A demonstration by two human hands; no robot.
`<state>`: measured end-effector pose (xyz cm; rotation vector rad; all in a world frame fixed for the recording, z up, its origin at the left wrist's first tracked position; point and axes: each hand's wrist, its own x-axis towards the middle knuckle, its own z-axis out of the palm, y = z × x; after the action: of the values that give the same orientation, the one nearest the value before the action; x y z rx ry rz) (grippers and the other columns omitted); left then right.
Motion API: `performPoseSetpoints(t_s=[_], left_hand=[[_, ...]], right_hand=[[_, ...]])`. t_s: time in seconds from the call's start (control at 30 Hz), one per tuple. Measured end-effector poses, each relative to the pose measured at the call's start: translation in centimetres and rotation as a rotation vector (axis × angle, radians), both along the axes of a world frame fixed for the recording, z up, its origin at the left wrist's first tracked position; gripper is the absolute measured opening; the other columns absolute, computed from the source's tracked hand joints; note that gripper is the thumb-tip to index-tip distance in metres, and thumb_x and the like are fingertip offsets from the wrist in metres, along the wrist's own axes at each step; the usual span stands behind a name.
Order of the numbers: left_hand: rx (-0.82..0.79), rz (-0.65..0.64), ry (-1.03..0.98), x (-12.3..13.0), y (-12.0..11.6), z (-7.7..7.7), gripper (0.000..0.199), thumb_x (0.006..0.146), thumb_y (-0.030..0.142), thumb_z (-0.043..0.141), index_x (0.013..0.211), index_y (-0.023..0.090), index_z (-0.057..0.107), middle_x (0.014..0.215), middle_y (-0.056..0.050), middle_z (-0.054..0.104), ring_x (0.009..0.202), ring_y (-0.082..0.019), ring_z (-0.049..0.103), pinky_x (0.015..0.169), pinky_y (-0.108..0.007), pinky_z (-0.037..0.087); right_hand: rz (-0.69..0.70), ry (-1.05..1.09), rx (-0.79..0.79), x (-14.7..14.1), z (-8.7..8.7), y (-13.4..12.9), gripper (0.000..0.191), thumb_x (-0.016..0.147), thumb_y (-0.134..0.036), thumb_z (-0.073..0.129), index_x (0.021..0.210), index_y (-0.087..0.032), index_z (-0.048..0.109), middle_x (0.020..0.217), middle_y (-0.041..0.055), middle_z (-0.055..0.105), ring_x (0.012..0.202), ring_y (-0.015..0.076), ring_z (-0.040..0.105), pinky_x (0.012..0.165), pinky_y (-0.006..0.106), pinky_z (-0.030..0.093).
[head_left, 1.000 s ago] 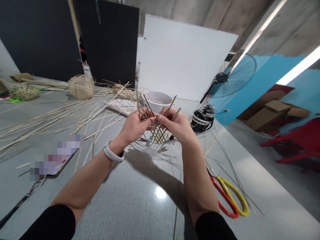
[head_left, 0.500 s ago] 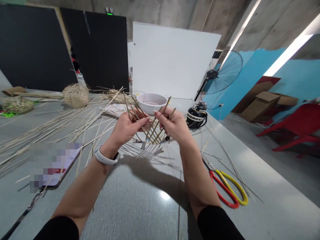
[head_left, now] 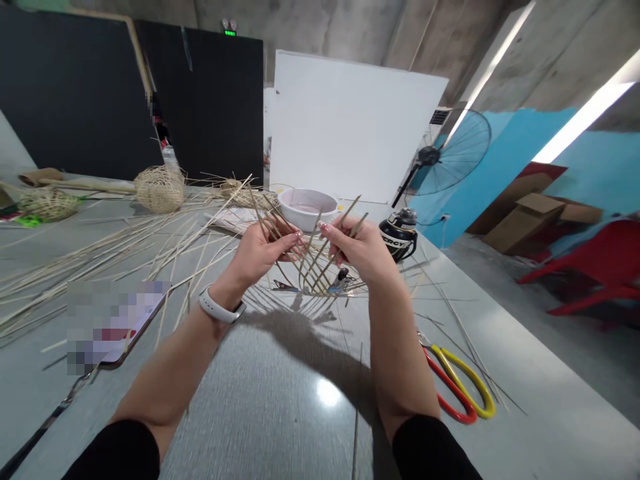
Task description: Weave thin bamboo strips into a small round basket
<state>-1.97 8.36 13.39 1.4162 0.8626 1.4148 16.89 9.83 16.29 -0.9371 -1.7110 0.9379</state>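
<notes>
A loose lattice of thin greenish bamboo strips (head_left: pixel 316 272) hangs between my hands over the grey table, its shadow just below. My left hand (head_left: pixel 263 250), with a white band on the wrist, pinches strips at the lattice's left side, and their ends stick up past the fingers. At the right side, my right hand (head_left: pixel 357 247) grips other strips between thumb and fingers, with ends pointing up to the right. One strip stands upright between the two hands. Small clips (head_left: pixel 341 279) show at the lattice's lower edge.
Behind the hands is a white basin (head_left: pixel 307 202) with liquid. A black jug (head_left: pixel 399 235) and red-yellow scissors (head_left: pixel 463 387) are on the right. Long loose strips (head_left: pixel 115 250), a phone (head_left: pixel 125 327) and a woven ball (head_left: pixel 160 189) lie left. A fan (head_left: pixel 429 156) stands behind.
My right hand has moved slightly right, away from my left hand, and the lattice is spread wider. A strip now stands free between the hands. The view has shifted a little.
</notes>
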Motion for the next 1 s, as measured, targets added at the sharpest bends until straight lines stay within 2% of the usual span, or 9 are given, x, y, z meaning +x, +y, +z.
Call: performPoseSetpoints(t_s=[0.13,0.33,0.43,0.57,0.7,0.77,0.87,1.0], left_hand=[[-0.014,-0.015,-0.035,0.3,0.5,-0.6,0.03,0.072,0.036,0.079,0.086,0.014,0.064,0.078,-0.004,0.074,0.064,-0.014,0.069,0.057,-0.022,0.058],[-0.017,0.017,-0.085,0.0,0.9,-0.7,0.029,0.072,0.033,0.079,0.087,0.013,0.064,0.075,-0.003,0.073,0.065,-0.013,0.069,0.058,-0.022,0.059],[-0.018,0.034,-0.082,-0.6,0.8,-0.2,0.031,0.071,0.035,0.08,0.088,0.013,0.065,0.076,-0.003,0.073,0.064,-0.014,0.069,0.057,-0.022,0.059],[0.032,0.072,-0.086,-1.4,0.4,0.6,0.034,0.072,0.039,0.079,0.089,0.012,0.066,0.078,-0.005,0.075,0.069,-0.016,0.072,0.062,-0.025,0.061],[0.037,0.061,-0.058,-1.4,0.3,0.6,0.033,0.073,0.04,0.079,0.087,0.013,0.066,0.077,-0.005,0.074,0.068,-0.016,0.071,0.059,-0.024,0.06],[0.022,0.046,-0.044,-1.1,0.5,0.3,0.03,0.074,0.037,0.078,0.087,0.013,0.065,0.078,-0.005,0.074,0.069,-0.016,0.071,0.056,-0.022,0.059],[0.008,0.027,-0.038,-0.8,0.8,-0.2,0.026,0.074,0.033,0.076,0.088,0.014,0.064,0.078,-0.004,0.072,0.068,-0.016,0.071,0.055,-0.022,0.058],[0.007,-0.028,-0.023,-0.2,0.9,-0.7,0.026,0.075,0.033,0.075,0.088,0.013,0.065,0.077,-0.004,0.072,0.07,-0.017,0.072,0.06,-0.026,0.06]], right_hand=[[0.058,-0.084,-0.03,0.1,-0.8,1.2,0.042,0.078,-0.058,0.071,0.072,-0.018,0.06,0.053,-0.0038,0.053,0.046,0.0079,0.044,0.044,0.024,0.033],[0.122,-0.246,0.092,0.3,-0.9,1.1,0.039,0.083,-0.052,0.066,0.067,-0.019,0.054,0.057,-0.0035,0.05,0.053,0.0093,0.04,0.051,0.026,0.029],[0.055,-0.29,0.121,0.3,-0.5,0.6,0.039,0.084,-0.049,0.064,0.062,-0.019,0.054,0.056,-0.0019,0.051,0.053,0.0107,0.041,0.052,0.027,0.03],[-0.056,-0.206,0.128,0.2,-0.2,0.3,0.035,0.082,-0.047,0.065,0.063,-0.019,0.059,0.06,0.0011,0.057,0.058,0.0133,0.047,0.055,0.028,0.034],[-0.125,-0.213,0.104,-0.1,-0.8,0.8,0.033,0.08,-0.047,0.066,0.065,-0.019,0.058,0.057,-0.0015,0.053,0.054,0.0121,0.042,0.052,0.027,0.03],[-0.067,-0.232,0.073,-0.3,-1.1,1.2,0.031,0.079,-0.046,0.066,0.066,-0.018,0.058,0.059,-0.0019,0.054,0.056,0.0122,0.043,0.055,0.027,0.031],[0.042,-0.141,0.024,-0.4,-1.2,1.4,0.025,0.078,-0.042,0.068,0.075,-0.018,0.063,0.07,-0.0006,0.061,0.069,0.0141,0.052,0.065,0.028,0.039],[0.085,-0.016,-0.022,-0.9,-1.3,1.4,0.03,0.076,-0.045,0.073,0.083,-0.017,0.066,0.077,0.0016,0.066,0.075,0.0153,0.058,0.072,0.029,0.044]])
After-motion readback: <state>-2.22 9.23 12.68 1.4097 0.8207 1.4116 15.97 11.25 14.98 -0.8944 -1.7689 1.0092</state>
